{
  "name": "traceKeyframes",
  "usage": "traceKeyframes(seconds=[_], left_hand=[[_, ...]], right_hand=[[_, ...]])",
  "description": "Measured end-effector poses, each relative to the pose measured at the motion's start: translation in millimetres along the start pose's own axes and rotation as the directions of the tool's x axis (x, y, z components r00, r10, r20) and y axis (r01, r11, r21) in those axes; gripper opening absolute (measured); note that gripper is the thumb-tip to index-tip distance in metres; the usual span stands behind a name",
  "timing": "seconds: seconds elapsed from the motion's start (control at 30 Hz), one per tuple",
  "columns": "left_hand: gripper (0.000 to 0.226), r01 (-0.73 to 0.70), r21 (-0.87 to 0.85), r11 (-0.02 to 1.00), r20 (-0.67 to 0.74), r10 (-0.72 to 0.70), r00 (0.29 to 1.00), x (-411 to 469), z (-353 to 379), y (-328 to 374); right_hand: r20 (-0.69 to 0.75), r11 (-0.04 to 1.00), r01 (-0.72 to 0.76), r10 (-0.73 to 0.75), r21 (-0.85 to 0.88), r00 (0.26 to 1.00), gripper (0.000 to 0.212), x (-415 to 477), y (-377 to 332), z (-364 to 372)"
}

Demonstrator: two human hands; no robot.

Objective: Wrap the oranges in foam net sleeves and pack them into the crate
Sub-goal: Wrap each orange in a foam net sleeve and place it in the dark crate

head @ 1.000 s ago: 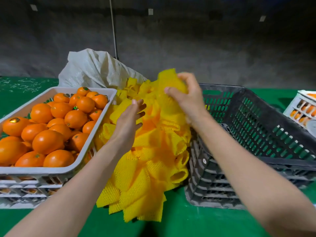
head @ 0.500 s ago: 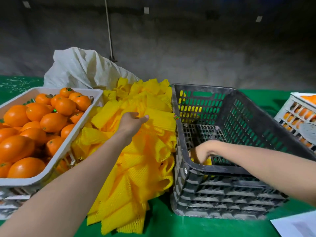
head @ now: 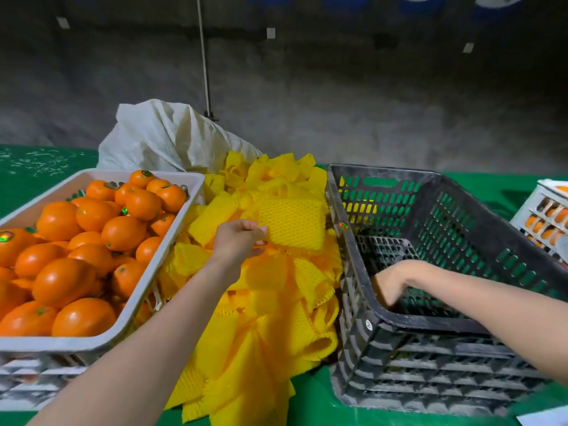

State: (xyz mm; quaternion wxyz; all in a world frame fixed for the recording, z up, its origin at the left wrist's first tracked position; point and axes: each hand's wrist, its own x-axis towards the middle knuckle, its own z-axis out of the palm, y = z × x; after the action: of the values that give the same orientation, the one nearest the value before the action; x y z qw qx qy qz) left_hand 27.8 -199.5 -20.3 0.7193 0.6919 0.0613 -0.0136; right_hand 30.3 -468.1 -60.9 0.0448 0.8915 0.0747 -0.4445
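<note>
Held foam net sleeve (head: 292, 222): centre of frame, on top of the sleeve pile (head: 264, 318), just left of the dark crate (head: 399, 364). Long axis runs roughly left-right across the frame, right end tipped slightly down, pointing at the crate's left wall. It's flattened, broad face to the camera, bright yellow with a diamond mesh texture, left edge gathered where it's gripped.

Left hand (head: 238, 238): forearm comes in from lower left, angled up and right, back of hand up. Fingers (head: 261, 230) are clenched and pinch the sleeve's left edge.

Right hand (head: 388, 284): forearm enters from the right edge, wrist bent down inside the dark crate near its front-left corner. Fingers are hidden below the hand and behind the crate wall, so I can't tell if they're holding anything.

Oranges (head: 92, 241): unwrapped, glossy, some stickered, heaped in the white crate (head: 92, 344) at left of frame.

Also: 1 pale sack (head: 163, 136) behind the pile, 1 more white crate (head: 547, 210) with oranges at the right edge, all on the green desk (head: 310, 401).
</note>
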Motion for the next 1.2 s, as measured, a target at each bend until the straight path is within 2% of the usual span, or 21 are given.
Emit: traceKeyframes(seconds=[0.07,0.1,0.13,0.17,0.2,0.23,0.3,0.33,0.43,0.5,0.57,0.67,0.73,0.77,0.87,0.93,0.97,1.03,1.1,1.13,1.2], left_hand=[[0.02,-0.001,-0.062,0.998,0.023,0.002,1.0,-1,-13,0],[0.02,-0.011,-0.087,0.996,0.036,0.014,0.999,-1,-20,-1],[0.019,-0.023,-0.111,0.994,0.047,0.029,0.999,-2,-26,-1],[0.018,-0.035,-0.136,0.99,0.054,0.043,0.998,-2,-31,-2],[0.017,-0.048,-0.156,0.987,0.059,0.057,0.997,-2,-36,-2],[0.017,-0.061,-0.17,0.984,0.066,0.073,0.995,-3,-40,-2],[0.017,-0.083,-0.188,0.979,0.077,0.099,0.992,-3,-46,-1],[0.018,-0.092,-0.197,0.976,0.081,0.109,0.991,-5,-48,0],[0.021,-0.105,-0.204,0.973,0.094,0.126,0.988,-13,-52,1],[0.022,-0.113,-0.14,0.984,0.113,0.129,0.985,-21,-57,0],[0.026,-0.103,-0.068,0.992,0.161,0.113,0.981,-27,-67,-2],[0.052,-0.082,-0.04,0.996,0.217,0.089,0.972,-33,-85,1],[0.034,-0.226,0.066,0.972,0.246,0.204,0.948,-38,-95,5],[0.023,-0.311,0.147,0.939,0.269,0.264,0.926,-41,-100,5],[0.013,-0.501,0.434,0.748,0.386,0.348,0.854,-41,-122,8],[0.023,-0.554,0.593,0.585,0.451,0.329,0.83,-23,-146,15],[0.034,-0.531,0.684,0.501,0.417,0.328,0.848,-8,-159,19],[0.049,-0.33,0.885,0.327,0.228,0.313,0.922,24,-183,26],[0.067,-0.033,0.985,0.172,0.003,0.171,0.985,50,-202,26],[0.076,0.043,0.993,0.106,-0.053,0.092,0.994,58,-208,24],[0.092,0.086,0.996,0.029,-0.086,0.018,0.996,70,-216,14]], right_hand=[[-0.257,0.999,0.036,-0.028,0.024,0.966,0.039,-15,8,-19],[-0.45,0.996,0.044,-0.006,0.074,0.893,0.037,-24,12,-29],[-0.645,0.985,0.084,0.033,0.15,0.764,0.035,-33,14,-37],[-0.798,0.955,0.168,0.098,0.243,0.595,0.029,-44,10,-43],[-0.887,0.889,0.315,0.181,0.332,0.424,0.019,-55,2,-46],[-0.92,0.781,0.498,0.255,0.378,0.299,0.012,-65,-13,-46],[-0.933,0.618,0.705,0.306,0.347,0.191,0.019,-84,-55,-44],[-0.941,0.614,0.719,0.282,0.326,0.187,0.021,-89,-75,-41],[-0.948,0.709,0.636,0.158,0.304,0.277,0.027,-84,-125,-29],[-0.956,0.715,0.643,0.132,0.274,0.261,0.029,-76,-143,-24],[-0.966,0.65,0.719,0.112,0.247,0.231,0.037,-72,-155,-21],[-0.944,0.523,0.798,0.043,0.3,0.327,0.025,-66,-166,-16],[-0.924,0.402,0.842,0.021,0.358,0.383,0.01,-62,-178,-15],[-0.926,0.35,0.863,0.033,0.363,0.376,0.014,-59,-186,-16],[-0.951,0.324,0.894,0.117,0.308,0.285,0.04,-49,-205,-24],[-0.963,0.399,0.877,0.133,0.268,0.234,0.044,-44,-213,-30],[-0.969,0.435,0.865,0.128,0.248,0.214,0.043,-43,-215,-34],[-0.974,0.477,0.849,0.105,0.225,0.199,0.042,-41,-216,-40],[-0.976,0.528,0.823,0.066,0.209,0.206,0.039,-39,-217,-46],[-0.976,0.556,0.807,0.033,0.199,0.217,0.033,-38,-217,-48],[-0.966,0.646,0.742,-0.028,0.179,0.258,0.012,-35,-216,-49]])
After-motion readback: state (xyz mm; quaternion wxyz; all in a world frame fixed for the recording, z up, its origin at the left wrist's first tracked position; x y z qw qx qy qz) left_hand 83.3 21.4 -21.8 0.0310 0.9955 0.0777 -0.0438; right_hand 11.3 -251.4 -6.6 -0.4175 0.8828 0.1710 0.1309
